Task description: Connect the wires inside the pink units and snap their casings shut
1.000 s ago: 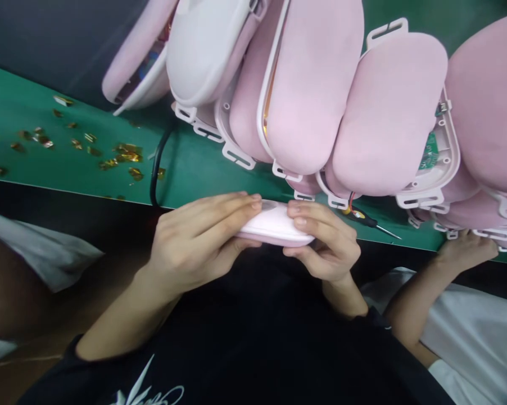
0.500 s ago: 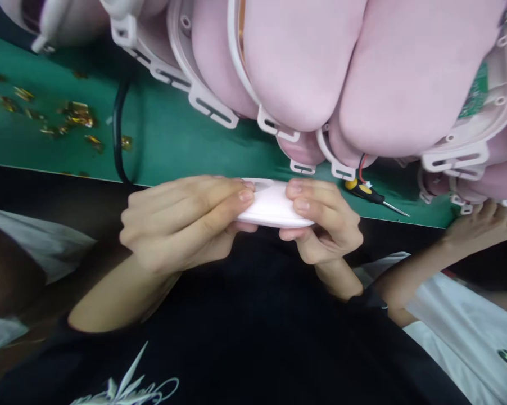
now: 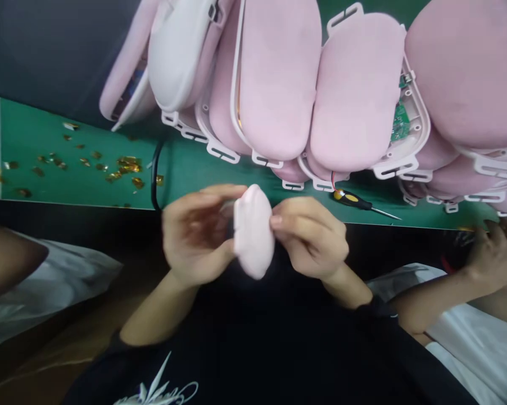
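Both my hands hold one small pale pink oval device (image 3: 253, 232) just in front of the green table's near edge. The device stands on end, blurred by motion. My left hand (image 3: 194, 236) cups its left side with curled fingers. My right hand (image 3: 310, 236) pinches its right side between thumb and fingers. A stack of larger pink padded shells (image 3: 279, 84) with white slotted frames leans on the table just beyond my hands.
A small yellow-handled screwdriver (image 3: 354, 202) lies on the green table (image 3: 68, 152) right of my hands. A black cable (image 3: 155, 174) hangs over the edge. Gold scraps (image 3: 122, 166) litter the left. Another person's hand (image 3: 496, 253) rests at the right edge.
The pink device has turned from lying flat between my hands to standing on end. The other person's hand has moved slightly lower at the right.
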Demonstrator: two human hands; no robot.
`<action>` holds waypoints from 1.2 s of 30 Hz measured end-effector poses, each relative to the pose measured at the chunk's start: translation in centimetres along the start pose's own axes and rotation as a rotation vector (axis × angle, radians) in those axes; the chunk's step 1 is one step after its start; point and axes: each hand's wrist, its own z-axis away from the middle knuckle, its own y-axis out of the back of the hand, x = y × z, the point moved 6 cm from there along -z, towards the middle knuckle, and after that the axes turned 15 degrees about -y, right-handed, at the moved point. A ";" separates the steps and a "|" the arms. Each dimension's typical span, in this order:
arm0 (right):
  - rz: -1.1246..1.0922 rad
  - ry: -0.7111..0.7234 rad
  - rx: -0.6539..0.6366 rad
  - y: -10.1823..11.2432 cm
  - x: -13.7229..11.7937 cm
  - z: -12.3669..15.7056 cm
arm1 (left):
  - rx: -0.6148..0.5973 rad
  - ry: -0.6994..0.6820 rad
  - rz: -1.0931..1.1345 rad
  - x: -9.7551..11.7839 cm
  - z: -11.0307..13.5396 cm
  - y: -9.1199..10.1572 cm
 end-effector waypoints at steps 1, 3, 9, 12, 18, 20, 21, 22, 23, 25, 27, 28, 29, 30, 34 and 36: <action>0.015 -0.013 0.000 -0.6 0.6 -0.1 | 0.001 0.002 0.004 -0.5 0.0 0.0; 0.014 -0.080 0.015 -1.6 2.0 0.0 | 0.008 -0.010 0.039 -1.3 -0.1 -0.2; -0.133 -0.159 -0.292 -2.8 2.4 1.8 | 0.288 -0.048 0.213 -0.7 0.0 0.6; 0.038 -0.137 -0.278 -1.6 1.3 2.2 | 0.314 -0.022 0.292 -0.4 0.0 2.3; 0.380 0.009 -0.252 -0.9 0.7 1.4 | -0.159 -0.508 -0.443 2.6 -1.4 4.5; 0.385 -0.007 -0.268 -1.2 1.3 1.0 | -0.337 -0.477 -0.601 2.5 -1.9 3.5; 0.352 -0.030 -0.259 -1.2 1.7 0.9 | -0.370 -0.460 -0.613 2.4 -2.1 3.0; 0.311 -0.059 -0.244 -1.3 2.0 0.9 | -0.346 -0.469 -0.596 2.5 -2.2 2.7; 0.276 -0.081 -0.224 -1.3 2.3 0.9 | -0.297 -0.486 -0.579 2.6 -2.3 2.5; 0.237 -0.094 -0.167 -1.3 2.5 1.1 | -0.234 -0.515 -0.581 2.4 -2.0 2.1; 0.235 -0.069 -0.108 -1.6 2.6 1.3 | -0.194 -0.543 -0.607 2.1 -1.4 1.7; 0.236 -0.044 -0.074 -1.7 2.5 1.5 | -0.172 -0.555 -0.627 1.9 -1.0 1.6; 0.234 -0.016 -0.038 -1.9 2.5 1.6 | -0.149 -0.574 -0.649 1.8 -0.6 1.4; 0.232 0.008 -0.001 -2.0 2.5 1.7 | -0.122 -0.597 -0.672 1.7 -0.3 1.3; 0.247 0.044 0.137 -2.4 2.9 1.7 | -0.042 -0.645 -0.746 1.7 -0.1 0.9; 0.253 0.037 0.144 -2.4 2.9 1.5 | -0.066 -0.650 -0.748 1.9 -0.6 0.9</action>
